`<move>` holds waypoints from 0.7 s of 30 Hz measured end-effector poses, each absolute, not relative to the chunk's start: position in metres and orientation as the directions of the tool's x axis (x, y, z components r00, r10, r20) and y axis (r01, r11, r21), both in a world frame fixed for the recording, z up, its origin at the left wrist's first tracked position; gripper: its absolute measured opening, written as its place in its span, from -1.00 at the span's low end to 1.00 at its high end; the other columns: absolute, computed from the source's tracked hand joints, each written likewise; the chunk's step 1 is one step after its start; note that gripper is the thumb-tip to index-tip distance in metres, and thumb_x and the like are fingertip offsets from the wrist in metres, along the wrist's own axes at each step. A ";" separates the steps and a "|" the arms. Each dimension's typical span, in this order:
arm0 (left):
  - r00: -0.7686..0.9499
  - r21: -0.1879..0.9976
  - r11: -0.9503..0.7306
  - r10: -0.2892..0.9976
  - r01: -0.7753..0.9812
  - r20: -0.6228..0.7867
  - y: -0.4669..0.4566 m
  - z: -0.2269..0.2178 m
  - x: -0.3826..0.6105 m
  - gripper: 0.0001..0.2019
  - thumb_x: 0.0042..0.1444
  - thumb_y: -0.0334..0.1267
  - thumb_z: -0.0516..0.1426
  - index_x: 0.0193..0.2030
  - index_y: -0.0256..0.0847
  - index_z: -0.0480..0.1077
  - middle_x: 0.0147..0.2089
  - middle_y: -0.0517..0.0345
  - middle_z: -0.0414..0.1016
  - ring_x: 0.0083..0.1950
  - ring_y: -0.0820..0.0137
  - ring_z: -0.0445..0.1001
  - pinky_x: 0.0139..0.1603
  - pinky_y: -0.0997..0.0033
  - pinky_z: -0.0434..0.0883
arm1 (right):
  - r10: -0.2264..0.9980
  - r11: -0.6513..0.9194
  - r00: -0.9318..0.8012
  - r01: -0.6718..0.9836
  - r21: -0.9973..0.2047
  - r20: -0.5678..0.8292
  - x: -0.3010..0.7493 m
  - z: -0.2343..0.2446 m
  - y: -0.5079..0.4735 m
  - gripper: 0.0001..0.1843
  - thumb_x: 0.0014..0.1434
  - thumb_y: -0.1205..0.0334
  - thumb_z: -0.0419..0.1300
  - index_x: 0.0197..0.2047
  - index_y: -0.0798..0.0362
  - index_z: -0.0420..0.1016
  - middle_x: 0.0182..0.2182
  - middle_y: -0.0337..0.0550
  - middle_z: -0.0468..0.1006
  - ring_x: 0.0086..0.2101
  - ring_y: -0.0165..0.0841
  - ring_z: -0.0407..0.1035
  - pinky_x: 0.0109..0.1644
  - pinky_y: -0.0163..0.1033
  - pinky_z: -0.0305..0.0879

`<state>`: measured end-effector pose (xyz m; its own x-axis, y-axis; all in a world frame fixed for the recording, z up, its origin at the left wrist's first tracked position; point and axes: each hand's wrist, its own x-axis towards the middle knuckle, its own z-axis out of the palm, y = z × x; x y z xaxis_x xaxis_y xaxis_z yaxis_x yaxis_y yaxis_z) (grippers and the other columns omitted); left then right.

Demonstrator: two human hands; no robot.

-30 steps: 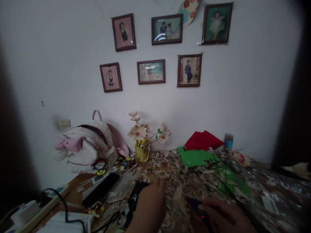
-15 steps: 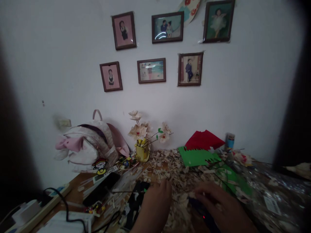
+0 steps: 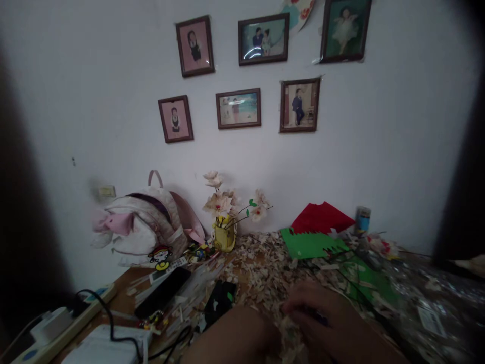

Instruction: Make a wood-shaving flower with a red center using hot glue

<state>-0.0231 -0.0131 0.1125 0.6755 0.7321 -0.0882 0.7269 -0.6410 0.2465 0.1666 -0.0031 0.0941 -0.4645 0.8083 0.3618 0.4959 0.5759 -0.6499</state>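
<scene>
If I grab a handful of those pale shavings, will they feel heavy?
Probably not. The shavings look thin and flaky, so they are likely very light for their size. They lie in a loose heap, so a push would probably scatter them. The thinnest bits might snap or crumble if squeezed.

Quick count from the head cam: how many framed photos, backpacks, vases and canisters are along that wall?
Framed photos: 6
Backpack: 1
Yellow vase: 1
Canister: 1
Total: 9
</scene>
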 end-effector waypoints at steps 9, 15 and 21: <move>0.580 0.113 -0.570 0.785 0.814 -0.218 0.004 0.063 -0.026 -0.71 -0.04 -0.49 0.03 -0.25 -0.15 0.51 -0.32 -0.01 0.59 -0.34 0.23 0.53 -0.35 0.33 0.41 | 0.674 0.738 -0.620 0.557 -0.380 0.402 0.166 0.112 -0.022 -0.79 0.09 0.48 0.09 -0.28 0.05 0.48 -0.34 -0.19 0.56 -0.28 -0.41 0.41 -0.20 -0.38 0.30; 0.611 0.083 -0.611 0.753 0.787 -0.243 0.016 0.041 -0.019 -0.77 -0.09 -0.53 0.06 -0.41 -0.24 0.52 -0.42 -0.12 0.58 -0.41 0.14 0.54 -0.43 0.25 0.43 | 0.482 0.875 -0.754 0.445 -0.194 0.446 0.166 0.106 -0.020 -0.76 0.13 0.46 0.05 -0.22 0.05 0.47 -0.33 -0.16 0.59 -0.26 -0.35 0.42 -0.11 -0.33 0.30; 0.691 0.175 -0.670 0.681 0.722 -0.242 0.021 0.039 -0.021 -0.73 -0.05 -0.50 0.02 -0.31 -0.20 0.50 -0.46 -0.05 0.58 -0.50 0.22 0.52 -0.51 0.33 0.40 | 0.490 0.870 -0.723 0.445 -0.214 0.487 0.165 0.098 -0.015 -0.81 0.15 0.41 0.08 -0.20 0.00 0.44 -0.36 -0.26 0.57 -0.33 -0.43 0.39 -0.20 -0.42 0.28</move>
<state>-0.0210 0.0212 0.0386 0.6910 0.6812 -0.2417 0.7216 -0.6698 0.1751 0.1652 -0.0154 0.0978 -0.7233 0.4898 0.4868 0.4447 0.8697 -0.2143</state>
